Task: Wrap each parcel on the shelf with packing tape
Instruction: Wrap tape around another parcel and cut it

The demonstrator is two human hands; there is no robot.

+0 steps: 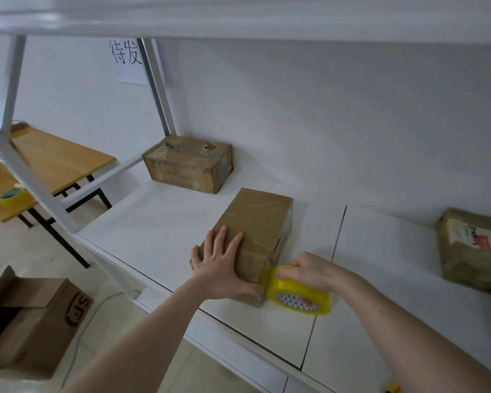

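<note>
Middle parcel (255,236) mid-wrap on the white shelf (159,222) — the job looks partly done.

The left hand (220,268) lies flat, fingers straight, pressing the parcel's near end; the right hand (309,272) grips the yellow tape roll (298,293) at its near right corner, tape apparently running onto the box; the back parcel (187,163) already shows glossy bands — the right-hand parcel (474,251) is cut off by the frame, its wrapping hard to judge; the far sides of all three are hidden.

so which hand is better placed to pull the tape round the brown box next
Right. The right hand already grips the yellow tape roll at the brown cardboard box's near corner; the left hand presses flat, steadying it.
</note>
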